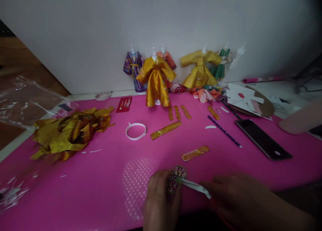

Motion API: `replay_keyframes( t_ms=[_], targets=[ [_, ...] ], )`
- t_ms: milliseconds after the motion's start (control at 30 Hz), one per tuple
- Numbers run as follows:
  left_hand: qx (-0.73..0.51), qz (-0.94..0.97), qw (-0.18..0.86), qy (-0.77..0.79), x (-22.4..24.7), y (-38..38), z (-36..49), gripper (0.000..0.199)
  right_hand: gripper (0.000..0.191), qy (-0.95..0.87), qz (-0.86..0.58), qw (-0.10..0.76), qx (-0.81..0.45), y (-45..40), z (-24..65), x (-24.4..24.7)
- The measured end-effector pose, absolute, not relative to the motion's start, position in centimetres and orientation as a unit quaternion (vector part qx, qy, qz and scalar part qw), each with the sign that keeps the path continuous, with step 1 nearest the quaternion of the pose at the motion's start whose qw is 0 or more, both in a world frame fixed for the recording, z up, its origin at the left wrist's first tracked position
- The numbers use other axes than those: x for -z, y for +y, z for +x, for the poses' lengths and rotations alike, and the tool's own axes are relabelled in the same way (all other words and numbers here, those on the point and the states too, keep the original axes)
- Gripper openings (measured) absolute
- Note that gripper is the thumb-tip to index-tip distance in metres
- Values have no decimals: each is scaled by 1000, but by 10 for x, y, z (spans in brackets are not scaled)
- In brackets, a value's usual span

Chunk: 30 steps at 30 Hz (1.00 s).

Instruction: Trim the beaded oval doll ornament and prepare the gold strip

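Near the front edge of the pink table, my left hand [161, 199] is closed round a small round container of multicoloured beads [177, 177]. My right hand [232, 197] is closed on the red handles of a pair of scissors [196, 186], to the right of the container. The pale blades reach left over the beads, their tips at a small green spot. Just beyond the container lies an orange-gold fabric strip [195, 153] with a pale edging. A longer gold strip [166, 130] lies farther back.
Dressed doll forms, one in gold [157, 80], stand along the wall. Gold fabric scraps [72, 132] heap at left. A white hoop [136, 131] lies mid-table. At right are a dark pencil [224, 131], a phone [263, 138] and white paper pieces [241, 98].
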State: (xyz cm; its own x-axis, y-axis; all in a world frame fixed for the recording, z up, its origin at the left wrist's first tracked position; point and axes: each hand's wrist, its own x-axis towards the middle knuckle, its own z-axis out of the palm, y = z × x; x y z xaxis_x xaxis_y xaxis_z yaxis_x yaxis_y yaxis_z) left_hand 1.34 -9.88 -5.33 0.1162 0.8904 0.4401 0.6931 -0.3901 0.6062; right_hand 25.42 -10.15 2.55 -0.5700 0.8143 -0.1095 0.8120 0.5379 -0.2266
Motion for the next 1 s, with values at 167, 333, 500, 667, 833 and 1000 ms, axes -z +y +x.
replay_keyframes(
  t_ms=[167,333,500,667,833,1000],
  targets=[
    [-387,737,131,538,56,-99,13,36,32,-880,-459,23,-117,-100,255,-20],
    [-384,737,140,538,54,-100,14,34,26,-891,-445,30,-81,-100,251,-22],
    [-383,736,145,538,52,-100,13,34,23,-890,-451,8,-61,-102,249,-21],
    [-380,736,139,543,53,-100,13,33,28,-889,-456,8,-37,-104,249,-14],
    [-384,736,133,541,54,-99,13,33,33,-897,-440,40,6,-107,248,-12],
    [-383,740,125,539,58,-98,12,34,36,-897,-440,34,13,-108,251,-8]
  ],
)
